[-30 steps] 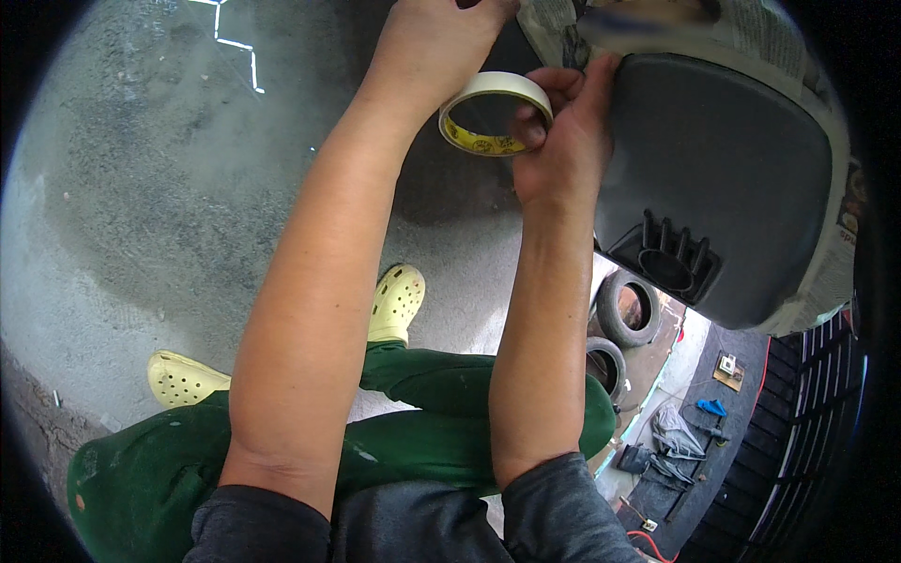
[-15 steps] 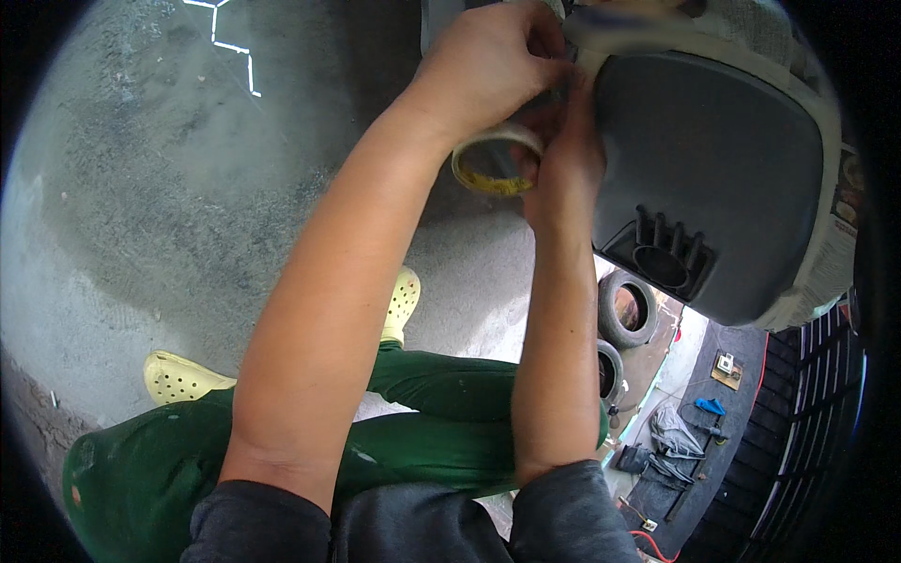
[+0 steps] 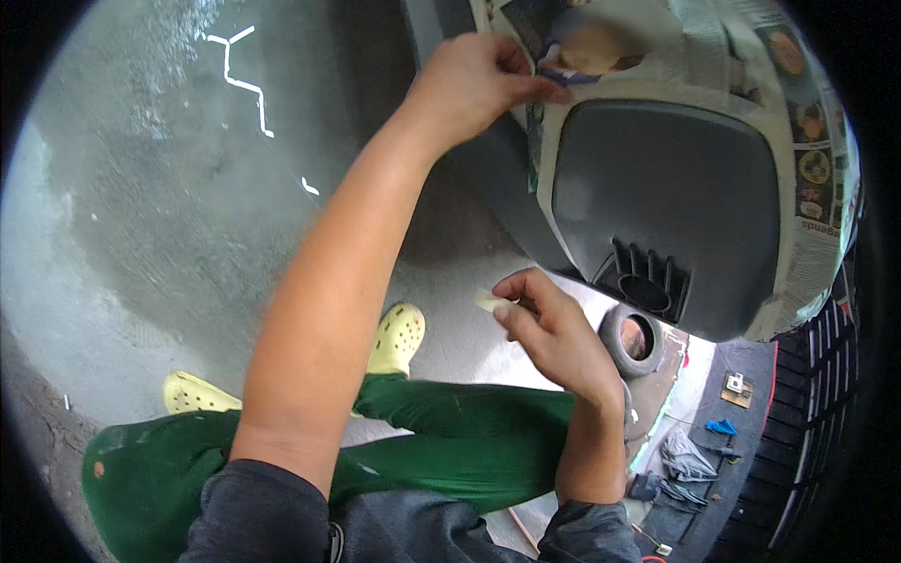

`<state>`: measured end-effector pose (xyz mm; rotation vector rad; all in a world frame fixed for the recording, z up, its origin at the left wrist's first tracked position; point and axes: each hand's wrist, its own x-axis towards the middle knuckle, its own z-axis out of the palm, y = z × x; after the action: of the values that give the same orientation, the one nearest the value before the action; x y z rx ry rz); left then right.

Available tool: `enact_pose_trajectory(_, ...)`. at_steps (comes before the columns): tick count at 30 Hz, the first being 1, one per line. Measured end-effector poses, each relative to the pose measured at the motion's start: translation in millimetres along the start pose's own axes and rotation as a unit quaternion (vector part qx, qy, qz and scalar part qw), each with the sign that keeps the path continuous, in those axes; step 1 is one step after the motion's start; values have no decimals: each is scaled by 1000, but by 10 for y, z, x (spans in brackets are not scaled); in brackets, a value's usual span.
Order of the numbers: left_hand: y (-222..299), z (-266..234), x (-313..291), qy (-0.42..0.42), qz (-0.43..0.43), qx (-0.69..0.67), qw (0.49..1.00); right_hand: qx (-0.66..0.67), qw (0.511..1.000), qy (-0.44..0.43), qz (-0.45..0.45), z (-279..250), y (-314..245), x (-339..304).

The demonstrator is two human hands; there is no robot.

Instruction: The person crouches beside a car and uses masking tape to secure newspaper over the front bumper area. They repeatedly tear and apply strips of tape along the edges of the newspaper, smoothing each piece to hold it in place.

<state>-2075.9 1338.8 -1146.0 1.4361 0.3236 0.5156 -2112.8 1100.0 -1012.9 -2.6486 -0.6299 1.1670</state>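
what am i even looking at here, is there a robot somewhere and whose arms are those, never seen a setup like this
There's no robot: these are a person's own bare arms. The view comes from the left of two wide fisheye cameras worn on the head, looking down, so straight edges bend near the rim. The left hand is at the upper left corner of a dark grey panel, which has a pale border and newspaper around it. Whether the fingertips touch it is hard to tell. The right hand pinches a small pale piece, too small to identify surely. Below are yellow shoes on a grey floor, with a tyre under the panel's lower edge.
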Motion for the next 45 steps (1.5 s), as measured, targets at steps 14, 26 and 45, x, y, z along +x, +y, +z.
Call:
enact_pose_trajectory(14,674,-107,-635,-249,-29,-301,920,-13,915,311,-258,-354,-352,-135)
enact_pose_trajectory(26,779,34,-679,-170,112,-160,966,-31,904,363,-225,-272,-369,-164)
enact_pose_trajectory(45,684,-40,-703,-184,20,-60,981,-160,875,335,-312,-296,-362,-19)
